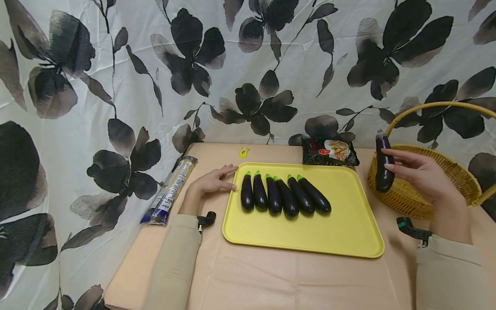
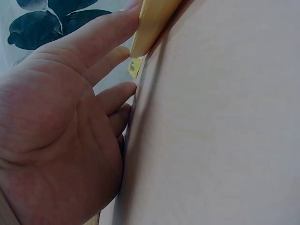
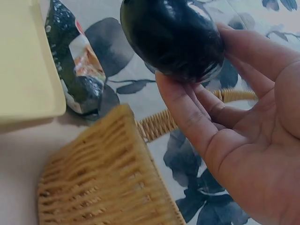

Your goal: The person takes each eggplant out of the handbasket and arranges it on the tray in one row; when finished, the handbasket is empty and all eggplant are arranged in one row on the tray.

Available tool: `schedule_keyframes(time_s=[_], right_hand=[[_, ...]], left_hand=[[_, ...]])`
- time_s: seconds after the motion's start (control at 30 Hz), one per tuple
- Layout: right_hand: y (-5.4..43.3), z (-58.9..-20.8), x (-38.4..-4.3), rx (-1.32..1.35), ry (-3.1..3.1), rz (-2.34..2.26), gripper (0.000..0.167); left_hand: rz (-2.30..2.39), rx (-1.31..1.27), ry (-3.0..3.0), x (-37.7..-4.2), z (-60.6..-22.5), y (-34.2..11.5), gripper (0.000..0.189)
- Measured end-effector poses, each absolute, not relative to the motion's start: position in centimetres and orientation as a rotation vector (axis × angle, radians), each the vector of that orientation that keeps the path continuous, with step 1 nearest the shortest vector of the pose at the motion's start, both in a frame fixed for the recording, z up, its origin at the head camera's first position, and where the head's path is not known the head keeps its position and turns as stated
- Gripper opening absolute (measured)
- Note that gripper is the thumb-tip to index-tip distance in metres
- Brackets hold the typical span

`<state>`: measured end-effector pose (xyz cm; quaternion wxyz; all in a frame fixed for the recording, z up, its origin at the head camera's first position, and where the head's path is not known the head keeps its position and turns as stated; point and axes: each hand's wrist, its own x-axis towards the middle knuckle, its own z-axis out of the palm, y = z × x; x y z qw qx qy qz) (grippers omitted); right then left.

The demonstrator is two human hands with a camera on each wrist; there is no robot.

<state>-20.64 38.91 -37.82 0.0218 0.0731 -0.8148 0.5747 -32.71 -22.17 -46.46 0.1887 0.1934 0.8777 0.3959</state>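
Observation:
Several dark eggplants (image 1: 274,196) with green tips lie side by side on a yellow tray (image 1: 348,224). My right hand (image 1: 424,172) pinches another eggplant (image 1: 383,163) between thumb and fingers, holding it roughly upright in front of the left rim of a wicker basket (image 1: 461,172). In the right wrist view this eggplant (image 3: 173,40) hangs in the fingertips, above the basket's woven side (image 3: 108,173). At the tray's upper left edge, my left hand (image 1: 213,178) touches the rim with relaxed, extended fingers. The left wrist view shows its open palm (image 2: 56,126) beside the tray's edge (image 2: 152,23).
A black food packet (image 1: 329,152) lies behind the tray. To the left is a long blue and silver packet (image 1: 170,191) at the table edge. A tiny yellow wrapper (image 1: 243,152) sits near the back edge. Floral cloth (image 1: 217,99) hangs behind the table.

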Motion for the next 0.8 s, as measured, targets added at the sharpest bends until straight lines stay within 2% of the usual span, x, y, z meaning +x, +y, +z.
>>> schedule_keyframes(time_s=[0.33,0.8], right_hand=[[36.5,-38.0,-21.1,0.323,-2.69,1.571,0.049],[33.1,-38.6,-22.2,0.588,-2.92,1.419,0.047]], left_hand=[[1.111,0.553,2.47,-32.8,-46.6,-22.3,0.092],[1.117,0.55,2.462,-32.8,-46.5,-22.3,0.092]])
